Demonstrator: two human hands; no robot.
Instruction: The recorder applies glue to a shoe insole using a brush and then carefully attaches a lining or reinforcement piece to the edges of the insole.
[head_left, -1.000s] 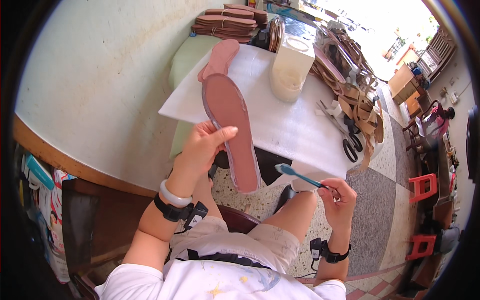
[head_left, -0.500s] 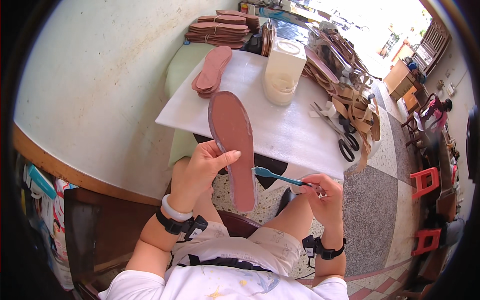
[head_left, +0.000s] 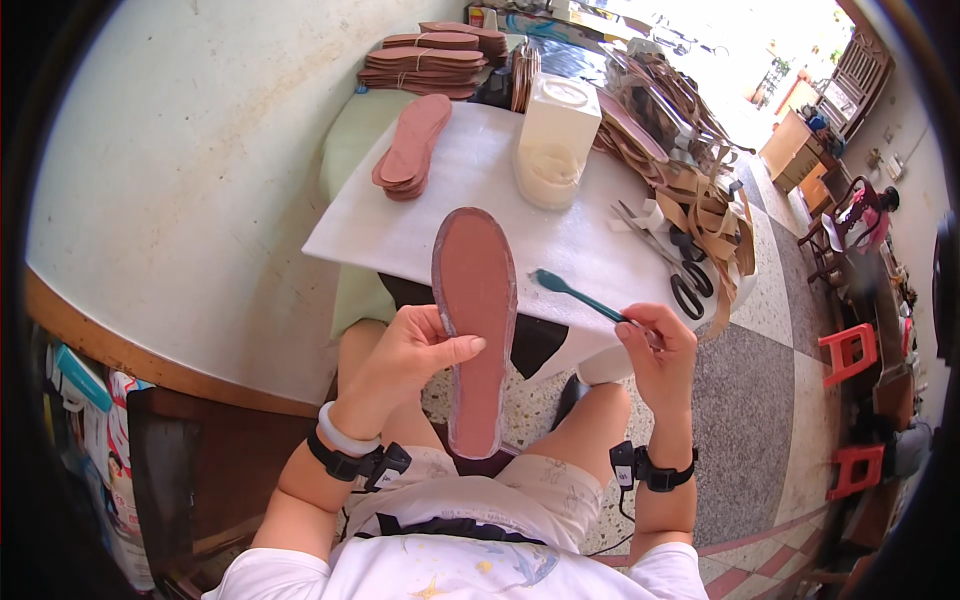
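Observation:
A reddish-brown shoe insole (head_left: pixel 478 290) with a whitish smear along its rim is held in front of me. My left hand (head_left: pixel 405 350) grips it at its left edge, thumb on the upper face and fingers behind. In my right hand (head_left: pixel 660 345) is a teal brush (head_left: pixel 580 295), pinched by its handle, its head pointing left toward the table. The brush head is a short way right of the insole, not touching it. A small pile of similar insoles (head_left: pixel 412 145) lies on the white-covered table (head_left: pixel 480 140) beyond my left hand.
A cut-open translucent plastic jug (head_left: pixel 558 135) with pale stuff inside stands mid-table. Black-handled scissors (head_left: pixel 672 260) lie right of it, beside tangled tan strips (head_left: pixel 710 210). Bundled insoles (head_left: pixel 425 65) are stacked at the back left. Red stools (head_left: pixel 848 355) stand on the floor at right.
The brush has come off the insole's right edge and moved up and away to the right. The insole has turned more upright and shifted slightly lower.

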